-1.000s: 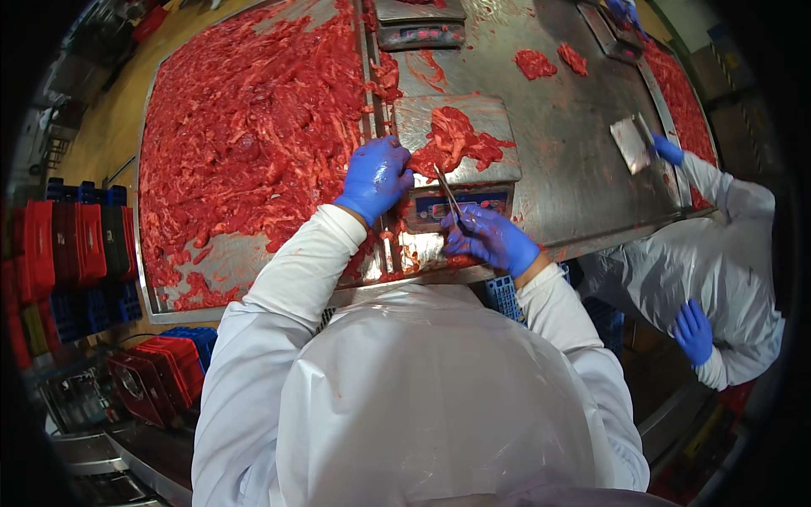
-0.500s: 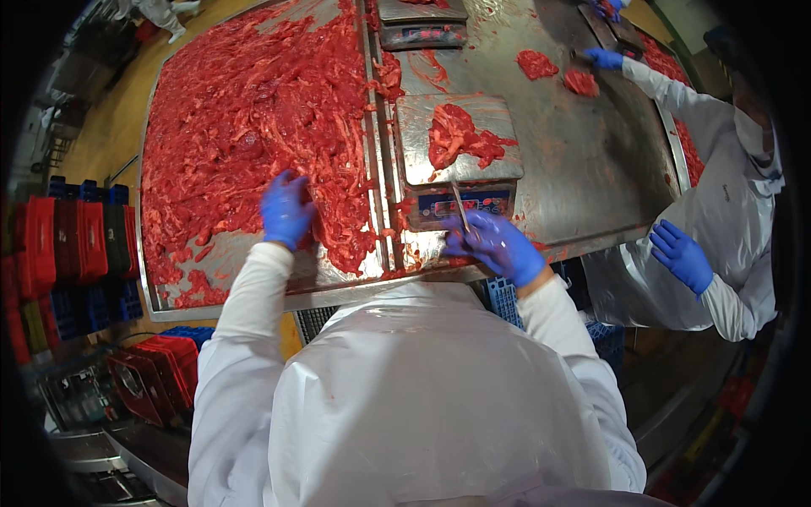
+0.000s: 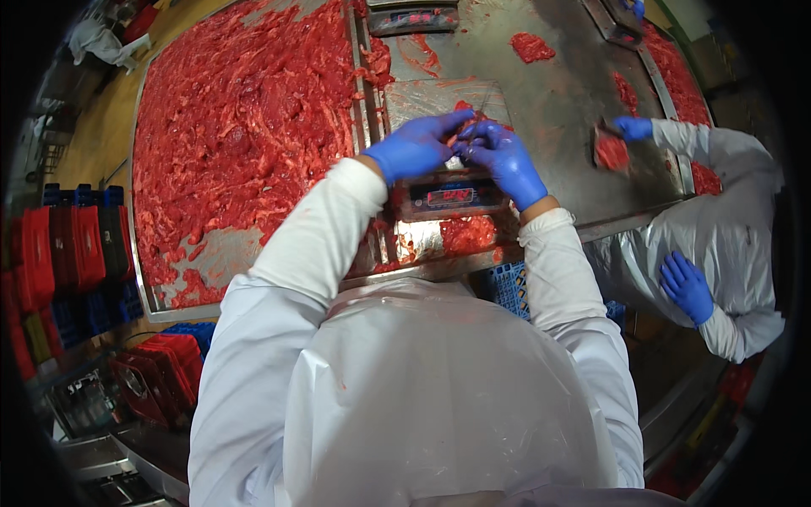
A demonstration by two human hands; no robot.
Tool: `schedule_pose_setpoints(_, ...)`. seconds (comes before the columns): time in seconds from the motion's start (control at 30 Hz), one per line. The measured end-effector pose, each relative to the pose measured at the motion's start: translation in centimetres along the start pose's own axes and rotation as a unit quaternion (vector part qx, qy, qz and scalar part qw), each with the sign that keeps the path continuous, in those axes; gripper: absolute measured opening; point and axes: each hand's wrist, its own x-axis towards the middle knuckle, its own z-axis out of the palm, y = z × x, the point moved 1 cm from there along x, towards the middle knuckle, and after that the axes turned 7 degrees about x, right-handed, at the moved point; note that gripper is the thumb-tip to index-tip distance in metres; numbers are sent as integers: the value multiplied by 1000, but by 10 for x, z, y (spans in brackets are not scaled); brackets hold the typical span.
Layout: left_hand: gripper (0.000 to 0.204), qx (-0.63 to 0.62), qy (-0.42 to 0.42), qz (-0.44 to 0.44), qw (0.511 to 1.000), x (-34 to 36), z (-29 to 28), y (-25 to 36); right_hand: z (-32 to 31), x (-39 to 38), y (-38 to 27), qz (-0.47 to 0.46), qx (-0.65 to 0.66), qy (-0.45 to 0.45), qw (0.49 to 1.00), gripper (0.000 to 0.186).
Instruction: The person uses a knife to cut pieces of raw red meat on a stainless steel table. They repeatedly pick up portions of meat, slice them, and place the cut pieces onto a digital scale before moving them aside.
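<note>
Over the metal pan of a bench scale (image 3: pixel 405 100) both my hands meet at a piece of raw red meat (image 3: pixel 478 117), mostly covered by my fingers. My left hand (image 3: pixel 412 149), in a blue glove, reaches in from the left with its fingers closed on the meat. Beside it, my right hand (image 3: pixel 505 162), also blue-gloved, has its fingers curled in against the same meat. The knife held in the right hand half a second ago is hidden by the fingers. A piece of meat (image 3: pixel 467 235) lies in front of the scale's lit display (image 3: pixel 450 197).
A wide tray bed of raw meat trimmings (image 3: pixel 236 127) spreads left of a metal divider (image 3: pixel 367 110). Another scale (image 3: pixel 412 19) stands farther back. At right, a co-worker's gloved hand (image 3: pixel 634 128) handles meat (image 3: pixel 610 150). Red crates (image 3: pixel 89 241) are stacked at left.
My left hand has come from the meat bed to the scale pan. My right hand has moved up onto the pan's meat. The co-worker's far hand has drawn nearer, with meat.
</note>
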Motion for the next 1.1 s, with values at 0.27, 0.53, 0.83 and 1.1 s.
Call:
schedule_pose_setpoints(0.27,27,272,18,-259,926,-186,-2,-55,52,-76,34,127,-252,-362,889,21)
schedule_pose_setpoints(0.53,26,280,116,-224,926,-186,-7,-41,60,-74,31,128,-30,-191,973,20)
schedule_pose_setpoints(0.83,15,312,2,-239,920,-188,11,-87,65,-99,52,319,87,-298,895,21)
schedule_pose_setpoints(1.1,13,-162,10,-206,965,-146,-49,7,85,-71,56,191,249,-166,935,21)
